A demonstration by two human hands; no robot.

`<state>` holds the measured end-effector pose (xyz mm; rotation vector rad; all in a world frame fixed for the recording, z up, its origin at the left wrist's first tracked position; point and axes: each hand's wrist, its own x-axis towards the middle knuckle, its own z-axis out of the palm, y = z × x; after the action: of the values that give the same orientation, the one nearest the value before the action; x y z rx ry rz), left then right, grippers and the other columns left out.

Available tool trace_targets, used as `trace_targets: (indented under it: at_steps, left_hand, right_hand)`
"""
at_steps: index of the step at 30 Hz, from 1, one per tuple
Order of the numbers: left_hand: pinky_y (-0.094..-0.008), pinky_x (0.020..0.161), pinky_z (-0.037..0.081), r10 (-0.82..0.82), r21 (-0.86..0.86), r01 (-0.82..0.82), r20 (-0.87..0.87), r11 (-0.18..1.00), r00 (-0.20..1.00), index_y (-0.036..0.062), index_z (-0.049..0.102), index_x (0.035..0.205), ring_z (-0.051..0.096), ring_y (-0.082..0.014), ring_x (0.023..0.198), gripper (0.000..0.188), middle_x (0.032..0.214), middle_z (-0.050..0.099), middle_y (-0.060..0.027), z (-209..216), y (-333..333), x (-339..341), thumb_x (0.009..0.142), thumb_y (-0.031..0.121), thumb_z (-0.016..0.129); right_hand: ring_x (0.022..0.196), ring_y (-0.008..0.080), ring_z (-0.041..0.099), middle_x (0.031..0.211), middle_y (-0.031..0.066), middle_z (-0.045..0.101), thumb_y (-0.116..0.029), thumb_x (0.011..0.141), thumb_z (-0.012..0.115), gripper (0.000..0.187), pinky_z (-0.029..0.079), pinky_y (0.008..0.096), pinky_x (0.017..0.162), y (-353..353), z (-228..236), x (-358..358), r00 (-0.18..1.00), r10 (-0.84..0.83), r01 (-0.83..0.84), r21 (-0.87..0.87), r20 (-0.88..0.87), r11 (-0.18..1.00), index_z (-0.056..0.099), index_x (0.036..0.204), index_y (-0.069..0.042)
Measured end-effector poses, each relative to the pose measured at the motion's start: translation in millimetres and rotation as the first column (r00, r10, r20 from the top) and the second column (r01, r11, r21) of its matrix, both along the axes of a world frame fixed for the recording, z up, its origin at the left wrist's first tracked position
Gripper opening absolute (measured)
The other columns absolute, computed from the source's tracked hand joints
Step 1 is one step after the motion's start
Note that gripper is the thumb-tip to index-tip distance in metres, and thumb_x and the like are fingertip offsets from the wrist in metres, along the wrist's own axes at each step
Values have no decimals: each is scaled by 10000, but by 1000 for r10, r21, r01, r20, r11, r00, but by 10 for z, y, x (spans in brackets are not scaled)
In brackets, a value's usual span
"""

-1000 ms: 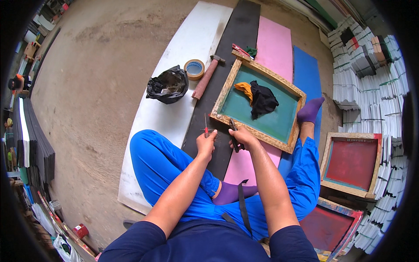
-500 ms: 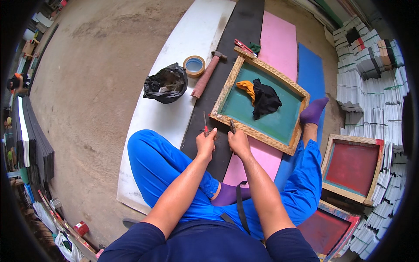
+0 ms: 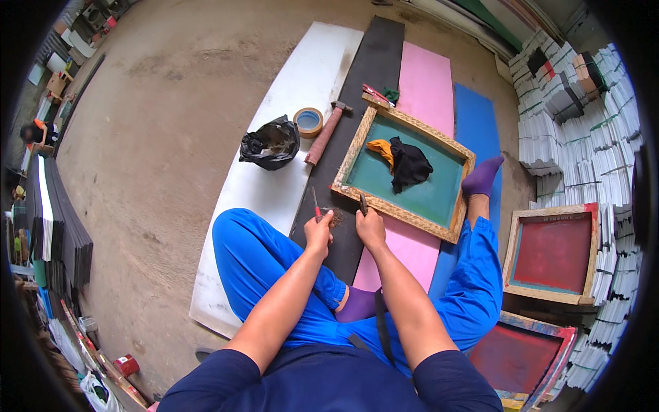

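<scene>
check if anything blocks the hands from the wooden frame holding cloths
Nothing visible does; the right hand holds a dark tool close by the wooden frame, and small debris lies near the left hand.

Brown floor [image 3: 158, 172], stacked white sheets [image 3: 582, 159]

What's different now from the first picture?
The right hand moved left and closed around the pliers. The left hand tipped the screwdriver slightly left. Nothing was let go. The hammer, tape and frame stayed put.
</scene>
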<state>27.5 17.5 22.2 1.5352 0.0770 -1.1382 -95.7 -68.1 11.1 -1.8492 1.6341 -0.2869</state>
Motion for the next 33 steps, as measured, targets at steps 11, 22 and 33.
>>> trace_targets:
  at_steps: [11,22,33]
  left_hand:
    - [-261,375,338,-109,-44,108,-28,993,994,31,662,968,441,-94,407,304,822,645,-61,-162,45,-4,913,330,676]
    - [-257,357,323,-117,-32,115,-97,993,988,54,655,934,435,-86,389,282,777,625,-34,-74,-26,-27,924,336,663]
    - [-252,347,316,-103,-59,96,-138,994,985,64,654,901,432,-78,382,275,744,612,-13,-114,-107,-38,923,338,671]
  right_hand:
    - [707,186,679,855,83,665,-140,959,592,258,552,346,582,255,180,-179,868,-182,-232,702,461,673,566,1199,-51]
    - [697,247,667,870,109,625,-242,971,582,320,547,457,573,-436,374,-232,981,26,-150,679,190,719,497,1194,-29]
    - [708,285,683,846,143,630,-233,964,584,327,543,469,502,-577,505,-41,995,87,-94,714,46,694,518,1162,19]
